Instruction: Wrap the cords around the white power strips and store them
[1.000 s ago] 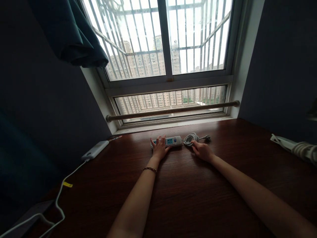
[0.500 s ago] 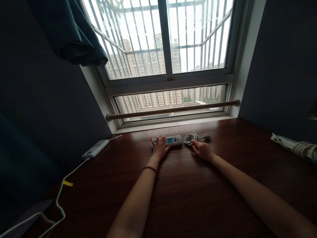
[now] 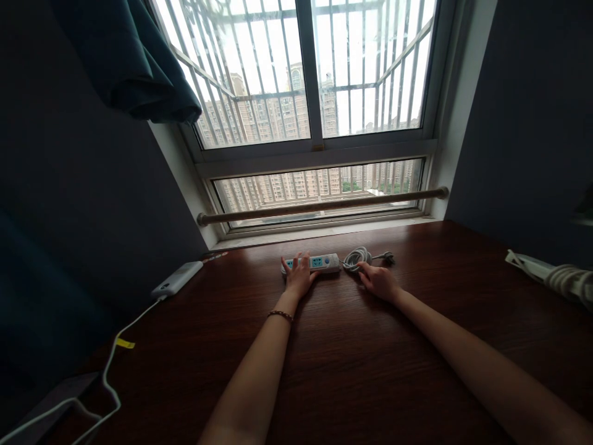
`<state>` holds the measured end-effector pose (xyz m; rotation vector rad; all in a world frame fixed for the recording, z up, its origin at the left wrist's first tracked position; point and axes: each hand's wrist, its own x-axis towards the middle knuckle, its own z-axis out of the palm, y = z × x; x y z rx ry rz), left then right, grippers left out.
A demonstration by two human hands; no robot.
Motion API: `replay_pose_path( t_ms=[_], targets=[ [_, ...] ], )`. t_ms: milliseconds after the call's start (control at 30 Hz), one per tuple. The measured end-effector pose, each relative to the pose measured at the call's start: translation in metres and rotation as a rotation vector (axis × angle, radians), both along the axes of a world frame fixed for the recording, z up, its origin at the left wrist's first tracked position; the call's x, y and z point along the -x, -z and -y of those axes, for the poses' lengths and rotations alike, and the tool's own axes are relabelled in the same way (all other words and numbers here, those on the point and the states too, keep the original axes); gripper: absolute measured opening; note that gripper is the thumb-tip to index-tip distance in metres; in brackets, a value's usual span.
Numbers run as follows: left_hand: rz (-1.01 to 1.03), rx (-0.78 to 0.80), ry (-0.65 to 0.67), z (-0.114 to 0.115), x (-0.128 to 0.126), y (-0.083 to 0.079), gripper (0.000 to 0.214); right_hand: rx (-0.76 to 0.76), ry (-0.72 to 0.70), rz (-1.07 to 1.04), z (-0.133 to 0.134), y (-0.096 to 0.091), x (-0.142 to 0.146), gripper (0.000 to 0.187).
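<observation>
A white power strip (image 3: 322, 263) with blue sockets lies on the dark wooden table (image 3: 352, 358) near the window. My left hand (image 3: 299, 277) rests flat on its left part, fingers spread over the sockets. Beside the strip on the right lies its coiled white cable (image 3: 357, 257) with a dark plug (image 3: 387, 256) at the end. My right hand (image 3: 380, 281) lies on the table with its fingertips touching the near edge of the coil; its fingers are loosely extended and hold nothing.
A white power bank (image 3: 177, 279) lies at the table's left edge, with a white cord (image 3: 111, 364) running toward me. Another white bundle of cable (image 3: 563, 278) lies at the far right. A wooden rail (image 3: 324, 206) crosses the window, and a dark curtain (image 3: 134, 68) hangs upper left.
</observation>
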<state>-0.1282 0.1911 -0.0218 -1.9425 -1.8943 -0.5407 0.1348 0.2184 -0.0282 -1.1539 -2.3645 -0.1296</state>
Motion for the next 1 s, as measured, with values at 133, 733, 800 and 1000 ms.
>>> replay_pose_path(
  t_ms=[133,733,800,1000],
  targets=[
    [-0.005,0.022,-0.013,-0.002,0.001,0.002,0.062,0.005,0.002,0.001,0.001,-0.001,0.0,0.033],
    [0.007,0.032,-0.039,-0.001,-0.001,0.001,0.062,0.019,0.003,0.004,0.003,-0.004,0.0,0.032],
    [0.01,-0.004,-0.045,0.0,-0.002,0.001,0.066,0.017,-0.001,0.002,0.002,-0.003,0.0,0.032],
    [0.175,-0.121,0.104,0.014,-0.012,-0.02,0.06,0.011,-0.005,-0.015,0.003,-0.002,0.0,0.033]
  ],
)
